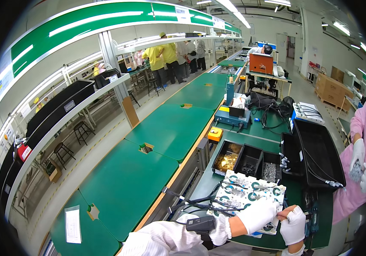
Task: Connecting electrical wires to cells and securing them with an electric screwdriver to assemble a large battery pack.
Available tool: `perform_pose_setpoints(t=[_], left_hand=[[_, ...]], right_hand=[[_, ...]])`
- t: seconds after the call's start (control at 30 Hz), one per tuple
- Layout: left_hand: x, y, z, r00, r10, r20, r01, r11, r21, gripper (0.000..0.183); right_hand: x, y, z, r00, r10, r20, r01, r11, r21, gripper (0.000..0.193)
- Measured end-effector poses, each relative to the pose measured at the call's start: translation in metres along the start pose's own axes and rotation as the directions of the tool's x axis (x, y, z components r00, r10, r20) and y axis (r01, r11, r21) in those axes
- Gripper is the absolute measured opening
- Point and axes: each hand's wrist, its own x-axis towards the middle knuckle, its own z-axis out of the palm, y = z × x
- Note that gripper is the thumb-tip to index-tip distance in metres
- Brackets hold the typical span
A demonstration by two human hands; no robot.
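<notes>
Both my hands wear white gloves with bare fingertips and meet over the near right corner of a white fixture plate (234, 197). My left hand (260, 215) reaches across the plate, its fingers closed. Beside it, my right hand (293, 224) is closed too, thumb and fingers pinched together. Whatever sits between the fingertips is too small to make out. Green round seats and small metal parts cover the plate. Black cables (200, 204) run over its left side. A small black box (201, 224) sits at my left forearm.
Beyond the plate stand a bin of gold-coloured parts (227, 161), a bin of black parts (249, 160) and a bin of silver parts (271, 172). A large black tray (319, 149) is at the right. A co-worker in pink (364, 123) stands there. Left runs a green line (149, 181).
</notes>
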Motion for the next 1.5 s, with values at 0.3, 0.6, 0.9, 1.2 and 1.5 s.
perform_pose_setpoints(t=[0.3, 0.6, 0.9, 1.2, 1.5], left_hand=[[0.008, 0.0, 0.003, 0.999, -0.033, 0.028, 0.033, 0.999, 0.005, 0.018], [0.011, 0.003, 0.003, 0.998, -0.038, -0.045, 0.032, 0.991, -0.133, 0.014], [0.002, -0.006, 0.001, 0.999, -0.011, -0.039, 0.011, 1.0, -0.004, 0.02], [-0.011, 0.0, 0.014, 0.997, -0.025, -0.073, 0.023, 0.999, -0.027, 0.015], [-0.007, 0.002, 0.001, 0.988, -0.147, 0.057, 0.156, 0.964, -0.214, 0.015]], right_hand=[[0.009, -0.003, -0.004, 0.994, -0.041, 0.102, 0.05, 0.995, -0.089, 0.012], [0.016, -0.006, -0.013, 0.982, 0.006, 0.188, 0.01, 0.996, -0.085, 0.013], [0.013, -0.008, -0.005, 0.981, -0.107, 0.163, 0.125, 0.986, -0.107, 0.016], [0.016, -0.006, -0.006, 0.991, -0.003, 0.132, -0.007, 0.997, 0.072, 0.02], [0.021, 0.011, -0.008, 0.968, -0.015, 0.249, -0.003, 0.997, 0.072, 0.02]])
